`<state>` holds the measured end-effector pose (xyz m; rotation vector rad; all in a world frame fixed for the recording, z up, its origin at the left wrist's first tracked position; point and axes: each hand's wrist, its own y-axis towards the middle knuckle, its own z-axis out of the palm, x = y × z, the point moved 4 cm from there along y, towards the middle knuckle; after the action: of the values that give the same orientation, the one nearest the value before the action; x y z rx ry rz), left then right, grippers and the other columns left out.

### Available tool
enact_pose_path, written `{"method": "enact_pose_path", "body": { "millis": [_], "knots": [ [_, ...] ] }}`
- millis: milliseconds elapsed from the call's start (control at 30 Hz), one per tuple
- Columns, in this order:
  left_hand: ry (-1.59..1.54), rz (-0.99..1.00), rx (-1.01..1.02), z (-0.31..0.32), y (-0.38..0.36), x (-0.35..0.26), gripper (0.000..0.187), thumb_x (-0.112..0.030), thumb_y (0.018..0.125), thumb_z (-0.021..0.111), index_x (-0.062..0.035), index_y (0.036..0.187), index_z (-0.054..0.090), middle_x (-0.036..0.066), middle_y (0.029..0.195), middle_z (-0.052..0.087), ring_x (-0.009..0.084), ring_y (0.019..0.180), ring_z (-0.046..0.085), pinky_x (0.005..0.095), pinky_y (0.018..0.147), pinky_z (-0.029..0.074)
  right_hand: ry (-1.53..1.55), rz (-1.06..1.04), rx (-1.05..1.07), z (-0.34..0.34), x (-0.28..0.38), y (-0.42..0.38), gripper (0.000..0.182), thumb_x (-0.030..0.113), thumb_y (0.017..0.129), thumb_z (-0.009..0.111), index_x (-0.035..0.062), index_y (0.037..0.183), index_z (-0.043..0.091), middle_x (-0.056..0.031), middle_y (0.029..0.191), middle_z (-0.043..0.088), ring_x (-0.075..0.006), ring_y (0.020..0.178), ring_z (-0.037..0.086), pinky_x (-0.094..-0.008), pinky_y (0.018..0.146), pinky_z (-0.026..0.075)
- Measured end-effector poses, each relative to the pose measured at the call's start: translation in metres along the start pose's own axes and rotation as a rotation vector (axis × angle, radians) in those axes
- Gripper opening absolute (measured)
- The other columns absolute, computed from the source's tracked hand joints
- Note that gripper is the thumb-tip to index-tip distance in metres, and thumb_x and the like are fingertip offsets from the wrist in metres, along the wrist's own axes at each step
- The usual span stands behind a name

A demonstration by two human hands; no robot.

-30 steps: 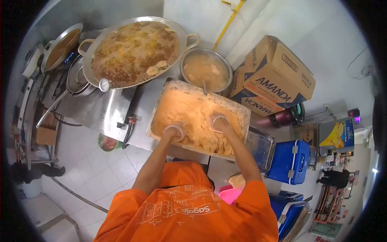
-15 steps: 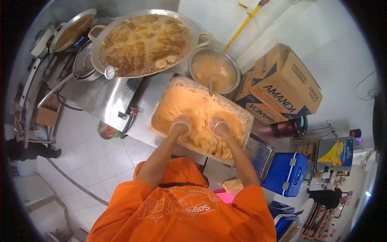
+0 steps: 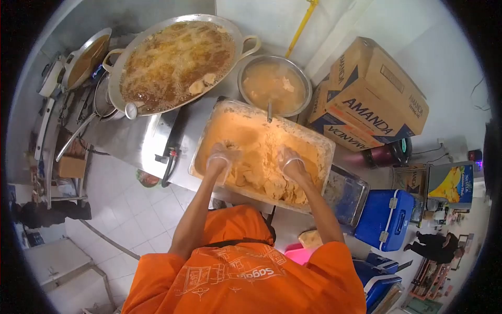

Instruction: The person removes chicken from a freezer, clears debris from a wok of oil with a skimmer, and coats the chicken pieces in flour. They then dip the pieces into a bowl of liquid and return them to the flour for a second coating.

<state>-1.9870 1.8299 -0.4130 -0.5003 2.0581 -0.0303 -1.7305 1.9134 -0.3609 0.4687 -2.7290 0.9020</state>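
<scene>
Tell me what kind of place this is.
Probably a commercial or street-food frying kitchen: a huge wok of bubbling oil, a big tray of breading flour worked by gloved hands, stacked supply cartons.

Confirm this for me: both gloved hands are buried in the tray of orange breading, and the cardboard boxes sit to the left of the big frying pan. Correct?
Not quite. The head view shows the cardboard boxes to the right of the big frying pan, beyond the smaller batter bowl. The rest holds: the left hand and right hand, both gloved, are in the tray of orange breading.
</scene>
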Motion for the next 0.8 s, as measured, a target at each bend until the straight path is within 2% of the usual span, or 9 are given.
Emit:
{"method": "enact_pose_path", "body": {
  "millis": [67,100,167,267,400,500,567,667,800],
  "knots": [
    [-0.213,-0.132,0.057,0.014,0.004,-0.004,0.042,-0.037,0.075,0.079,-0.0009,0.094,0.070,0.015,0.084,0.070,0.0220,0.078,0.067,0.0361,0.067,0.050,0.291,-0.411,-0.280,-0.015,0.017,-0.011,0.039,0.020,0.086,0.064,-0.0011,0.119,0.057,-0.0260,0.103,0.064,-0.0381,0.096,0.062,-0.0458,0.082,0.049],
    [-0.215,-0.135,0.055,0.020,0.001,-0.009,0.042,-0.037,0.075,0.079,-0.0009,0.094,0.070,0.015,0.084,0.070,0.0220,0.078,0.067,0.0361,0.067,0.050,0.289,-0.412,-0.276,-0.012,0.024,-0.009,0.039,0.020,0.086,0.064,-0.0011,0.119,0.057,-0.0260,0.103,0.064,-0.0381,0.096,0.062,-0.0458,0.082,0.049],
    [-0.418,0.062,0.116,0.029,-0.006,-0.035,0.052,-0.030,0.080,0.076,0.0023,0.118,0.061,0.021,0.099,0.070,0.0293,0.084,0.068,0.0393,0.075,0.053,0.417,-0.805,-0.505,-0.017,0.052,-0.014,0.041,0.018,0.086,0.064,0.0001,0.122,0.056,-0.0251,0.106,0.064,-0.0392,0.098,0.062,-0.0450,0.083,0.050],
    [-0.083,-0.027,0.043,0.001,-0.026,-0.099,0.063,-0.039,0.084,0.070,0.0013,0.130,0.053,0.022,0.106,0.069,0.0321,0.095,0.068,0.0397,0.084,0.053,0.100,-0.464,-0.146,0.018,0.037,0.023,0.042,0.014,0.085,0.064,0.0004,0.123,0.056,-0.0237,0.112,0.064,-0.0395,0.103,0.061,-0.0436,0.088,0.049],
    [0.267,-0.110,-0.295,-0.019,-0.038,-0.074,0.061,-0.045,0.085,0.066,-0.0040,0.129,0.056,0.020,0.107,0.069,0.0344,0.098,0.067,0.0386,0.085,0.051,0.276,-0.446,-0.119,0.000,0.051,-0.008,0.045,0.013,0.082,0.067,0.0003,0.124,0.056,-0.0231,0.118,0.062,-0.0396,0.106,0.059,-0.0425,0.091,0.048],
    [0.178,-0.185,-0.153,-0.017,-0.055,-0.025,0.054,-0.045,0.089,0.059,-0.0058,0.127,0.058,0.021,0.109,0.068,0.0383,0.101,0.065,0.0420,0.086,0.051,0.415,-0.326,-0.342,-0.001,0.022,-0.019,0.043,0.013,0.081,0.067,0.0009,0.122,0.058,-0.0225,0.114,0.064,-0.0399,0.101,0.061,-0.0434,0.089,0.049],
    [0.645,0.256,-0.288,0.029,-0.062,0.050,0.045,-0.038,0.089,0.059,-0.0062,0.121,0.060,0.019,0.104,0.068,0.0378,0.096,0.066,0.0429,0.084,0.052,0.298,-0.537,-0.705,-0.024,0.026,-0.043,0.034,0.014,0.082,0.069,0.0037,0.114,0.064,-0.0204,0.104,0.068,-0.0323,0.092,0.066,-0.0412,0.081,0.051],
    [0.588,-0.116,0.002,-0.003,-0.076,-0.023,0.033,-0.030,0.089,0.059,-0.0062,0.111,0.062,0.018,0.101,0.068,0.0376,0.093,0.066,0.0448,0.082,0.052,0.446,-0.326,-0.627,-0.003,0.002,-0.022,0.033,0.009,0.081,0.070,0.0035,0.113,0.064,-0.0181,0.096,0.069,-0.0273,0.080,0.067,-0.0397,0.073,0.053],
    [0.488,-0.151,-0.054,-0.003,-0.067,-0.017,0.026,-0.025,0.086,0.061,-0.0068,0.104,0.064,0.019,0.103,0.068,0.0378,0.094,0.066,0.0462,0.081,0.053,0.324,-0.105,-0.466,-0.005,-0.018,-0.007,0.036,0.009,0.080,0.072,0.0012,0.114,0.063,-0.0170,0.094,0.068,-0.0249,0.072,0.065,-0.0370,0.066,0.052]
  ]
}}
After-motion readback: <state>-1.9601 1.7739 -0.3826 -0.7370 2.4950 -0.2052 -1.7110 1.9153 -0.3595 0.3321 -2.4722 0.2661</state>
